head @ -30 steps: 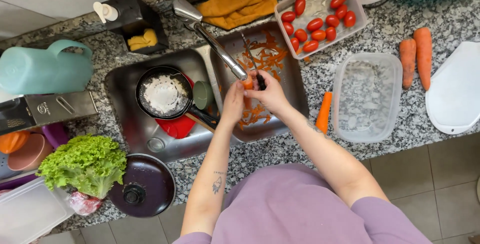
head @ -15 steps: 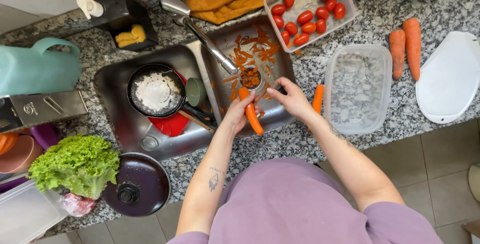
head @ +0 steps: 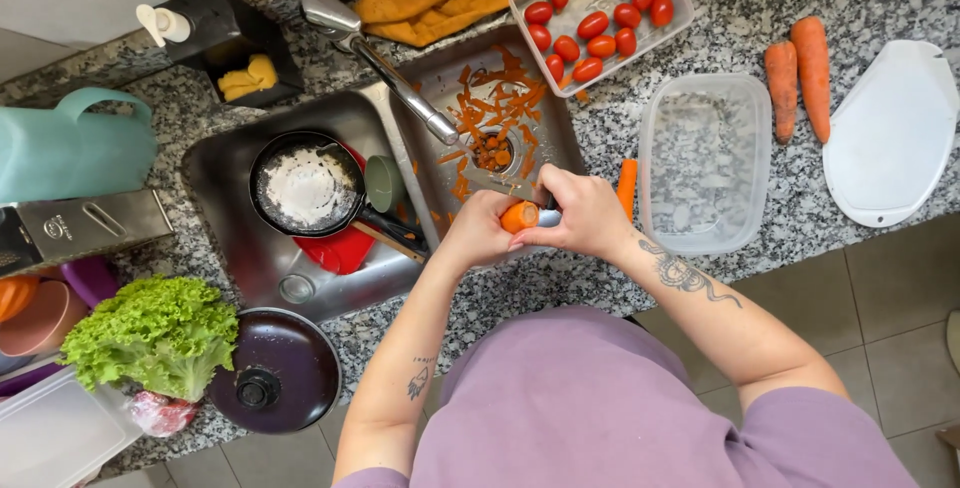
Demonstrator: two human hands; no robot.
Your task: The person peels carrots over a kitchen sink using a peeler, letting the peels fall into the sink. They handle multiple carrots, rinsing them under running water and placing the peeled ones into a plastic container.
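- The left hand (head: 478, 233) is closed around a carrot (head: 520, 216), of which only the orange cut end shows between the two hands.
- The right hand (head: 585, 213) is clenched on a peeler (head: 548, 216) whose pale metal part touches the carrot's end; its handle is hidden in the fist.
- Both hands meet over the near edge of the small sink basin (head: 560, 138), forearms coming up from the near side, elbows spread, the right forearm lying across the granite counter (head: 800, 208).
- Orange peelings (head: 495, 108) litter the basin floor beneath the faucet (head: 380, 58), whose spout reaches over it from the far left.
- Another carrot piece (head: 627, 186) lies on the counter just right of the right hand, beside an empty clear container (head: 705, 163).
- Two whole carrots (head: 800, 73) lie farther right, next to a white cutting board (head: 890, 133).
- A tray of tomatoes (head: 600, 8) stands on the far side.
- In the left basin sits a frying pan (head: 305, 183); lettuce (head: 150, 333) lies at the near left.
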